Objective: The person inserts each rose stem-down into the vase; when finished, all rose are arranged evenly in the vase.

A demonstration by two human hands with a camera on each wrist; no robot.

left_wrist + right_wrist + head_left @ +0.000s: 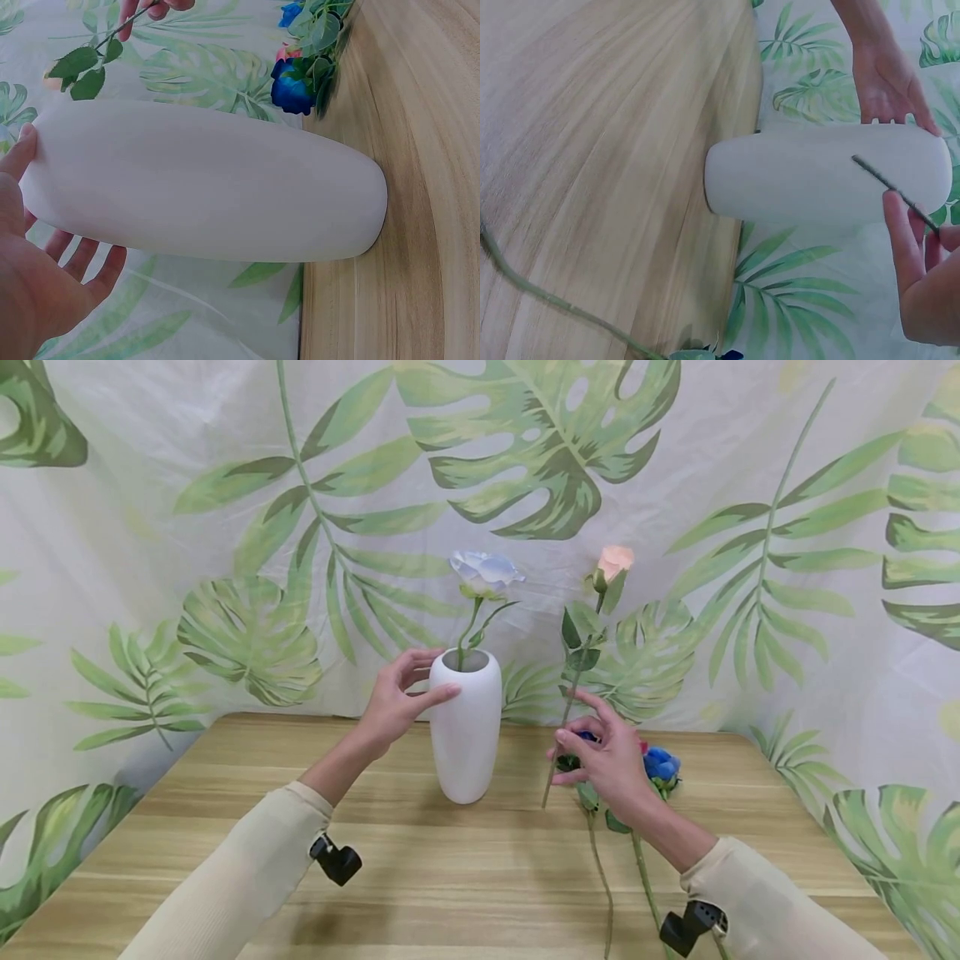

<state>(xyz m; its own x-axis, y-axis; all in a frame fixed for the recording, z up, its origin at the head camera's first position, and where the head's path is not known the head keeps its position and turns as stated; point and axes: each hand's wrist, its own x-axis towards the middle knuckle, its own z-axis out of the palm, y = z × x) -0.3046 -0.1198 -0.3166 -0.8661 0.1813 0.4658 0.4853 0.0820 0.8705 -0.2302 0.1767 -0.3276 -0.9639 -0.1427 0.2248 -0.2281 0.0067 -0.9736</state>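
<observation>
A tall white vase (467,735) stands upright on the table, a pale bluish-white artificial flower (487,573) rising from its mouth. My left hand (401,693) holds the vase near its rim, thumb at the front and fingers round the far left side; the left wrist view shows the same grip on the vase (210,180). To the right of the vase, my right hand (611,756) pinches the stem of a peach rose (615,562). That rose is held nearly upright, its bloom above the hand. The lower stem end (877,174) hangs free, apart from the vase.
Behind and below my right hand, several artificial flowers lie on the wooden table (390,877), among them a blue rose (662,764) and a pinkish-red one (288,52). Their stems (600,868) point toward the near edge. A leaf-patterned cloth (360,527) hangs behind the table.
</observation>
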